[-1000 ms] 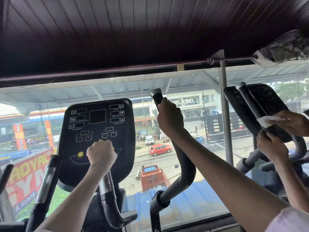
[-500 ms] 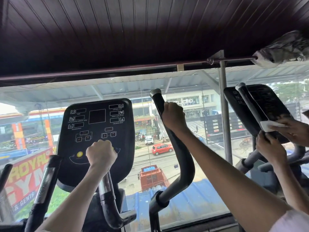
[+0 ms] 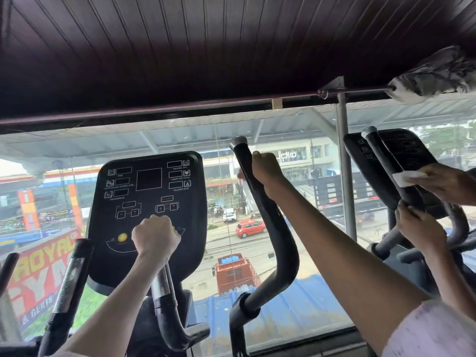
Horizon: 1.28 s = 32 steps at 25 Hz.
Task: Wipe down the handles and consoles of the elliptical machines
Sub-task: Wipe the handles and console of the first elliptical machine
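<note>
So the left hand [image 3: 154, 235] is balled in a tight grip round the top of the short inner handle [image 3: 161, 284], right in front of the console [image 3: 148, 210], and it covers part of the lower button row, next to the yellow button [image 3: 122, 237]. The console itself sits dead centre-left, dark screen, white icons. The right hand [image 3: 266, 170] has its grip wrapped round the tall curved handle [image 3: 270, 228], high up near the capped tip. There's a pinkish smudge peeking out at its left edge, might be a cloth, honestly can't tell from this angle. The right forearm cuts diagonally across the lower right and blocks a good chunk of the window [image 3: 309, 292] and the next machine's base.

Over on the right, a second person is at the neighbouring elliptical. One of their hands [image 3: 447, 182] presses a white wipe [image 3: 408, 177] against that machine's handle [image 3: 386, 163], which crosses in front of the second console [image 3: 409, 155], and their other hand [image 3: 418, 229] grips the handle just below. A grey vertical pole [image 3: 346, 181] stands between the two machines. Far left there's another handle wrapped in black tape [image 3: 68, 287]. Outside, a red car [image 3: 249, 228] on the street, a red truck [image 3: 235, 273], and a gym banner [image 3: 38, 274] down low.
</note>
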Tool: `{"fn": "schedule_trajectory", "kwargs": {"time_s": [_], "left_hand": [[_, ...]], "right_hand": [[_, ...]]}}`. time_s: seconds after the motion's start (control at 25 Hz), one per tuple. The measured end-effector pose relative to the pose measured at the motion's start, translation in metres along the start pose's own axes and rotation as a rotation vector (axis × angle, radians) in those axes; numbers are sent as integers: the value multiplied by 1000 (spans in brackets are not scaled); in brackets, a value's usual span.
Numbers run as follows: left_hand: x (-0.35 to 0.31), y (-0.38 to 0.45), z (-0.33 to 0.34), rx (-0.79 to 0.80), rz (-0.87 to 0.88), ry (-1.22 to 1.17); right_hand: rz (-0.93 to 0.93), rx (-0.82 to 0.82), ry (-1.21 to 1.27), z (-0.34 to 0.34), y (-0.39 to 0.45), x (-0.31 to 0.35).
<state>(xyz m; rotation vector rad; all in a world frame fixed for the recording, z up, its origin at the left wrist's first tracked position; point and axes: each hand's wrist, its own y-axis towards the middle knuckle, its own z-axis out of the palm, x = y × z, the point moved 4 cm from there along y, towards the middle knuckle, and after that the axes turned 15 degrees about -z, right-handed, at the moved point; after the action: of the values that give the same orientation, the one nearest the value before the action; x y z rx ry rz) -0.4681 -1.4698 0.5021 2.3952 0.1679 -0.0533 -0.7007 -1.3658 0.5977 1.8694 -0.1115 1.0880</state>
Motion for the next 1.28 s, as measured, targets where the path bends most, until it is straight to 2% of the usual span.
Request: {"fn": "schedule_trajectory", "kwargs": {"time_s": [0.04, 0.16, 0.28, 0.32, 0.4, 0.48, 0.52, 0.6, 0.72, 0.84, 0.88, 0.96, 1.08, 1.16, 1.2, 1.28], "left_hand": [[0, -1, -1, 2, -1, 1], [0, -2, -3, 3, -3, 5], [0, -2, -2, -5, 11, 5], [0, -3, -2, -7, 14, 10], [1, -4, -3, -4, 15, 15], [2, -6, -4, 7, 15, 14], [2, -6, -5, 8, 18, 12], [2, -6, -6, 9, 18, 11], [2, -7, -5, 18, 19, 17], [2, -6, -5, 28, 22, 28], [1, -6, -6, 32, 21, 32], [1, -5, -5, 38, 16, 30], [1, -5, -3, 38, 8, 21], [2, -5, -2, 35, -1, 17], [2, -5, -2, 32, -4, 11], [2, -5, -2, 24, -2, 3]], "right_hand": [[-74, 16, -190, -3, -11, -2], [-361, -70, -791, 0, -62, 6], [-464, -82, -1007, 10, -73, 13], [-461, -57, -958, 8, -68, 15], [-363, 11, -688, -2, -52, 17], [-244, 13, -428, -14, -45, 13], [-216, 7, -374, -17, -50, 11], [-235, -9, -411, -21, -68, 4], [-371, -82, -803, -12, -112, 1], [-416, -135, -1010, -5, -112, 7], [-413, -111, -970, -6, -104, 10], [-370, -38, -709, -10, -83, 12], [-103, -2, -230, -22, -58, -8], [-35, -25, -68, -26, -69, -19], [-78, -34, -141, -28, -83, -20], [-268, -89, -489, -25, -115, -16]]}}
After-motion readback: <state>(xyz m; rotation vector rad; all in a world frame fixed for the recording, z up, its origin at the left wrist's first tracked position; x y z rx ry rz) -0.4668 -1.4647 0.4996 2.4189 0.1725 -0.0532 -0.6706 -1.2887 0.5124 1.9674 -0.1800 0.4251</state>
